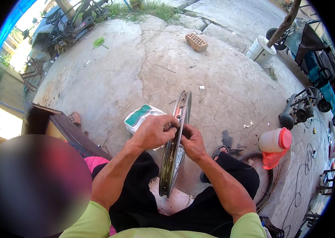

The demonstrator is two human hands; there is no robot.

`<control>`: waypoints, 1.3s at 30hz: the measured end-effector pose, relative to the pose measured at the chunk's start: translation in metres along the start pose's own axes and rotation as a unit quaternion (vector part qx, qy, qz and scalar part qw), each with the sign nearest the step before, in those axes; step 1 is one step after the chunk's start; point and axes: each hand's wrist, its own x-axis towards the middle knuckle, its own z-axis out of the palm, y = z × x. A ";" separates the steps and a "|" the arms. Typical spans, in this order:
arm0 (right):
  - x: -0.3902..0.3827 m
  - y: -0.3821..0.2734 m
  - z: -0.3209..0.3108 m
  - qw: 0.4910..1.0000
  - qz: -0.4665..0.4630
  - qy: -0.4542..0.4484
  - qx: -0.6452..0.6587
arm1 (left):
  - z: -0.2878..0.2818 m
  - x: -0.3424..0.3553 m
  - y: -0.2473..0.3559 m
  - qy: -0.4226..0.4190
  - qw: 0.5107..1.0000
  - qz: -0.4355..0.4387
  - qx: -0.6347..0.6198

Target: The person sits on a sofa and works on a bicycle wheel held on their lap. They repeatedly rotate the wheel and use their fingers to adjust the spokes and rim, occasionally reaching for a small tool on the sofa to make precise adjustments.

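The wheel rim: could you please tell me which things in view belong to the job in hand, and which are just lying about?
Job in hand:
rim
left hand
right hand

Seemingly just lying about:
far brick
bucket
jar

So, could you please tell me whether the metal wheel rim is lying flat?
No, the metal wheel rim stands edge-up between the left hand and right hand.

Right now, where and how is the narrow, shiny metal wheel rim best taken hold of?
Probably by the far arc of the narrow, shiny metal wheel rim, coming from the far side and pinching across its slim width: it shows nearly edge-on, and that stretch is free of fingers, beyond the left hand and right hand near its middle.
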 end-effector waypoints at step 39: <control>-0.008 -0.003 -0.002 1.000 0.000 -0.006 -0.023 | -0.003 -0.001 0.016 -0.041 0.999 -0.031 -0.005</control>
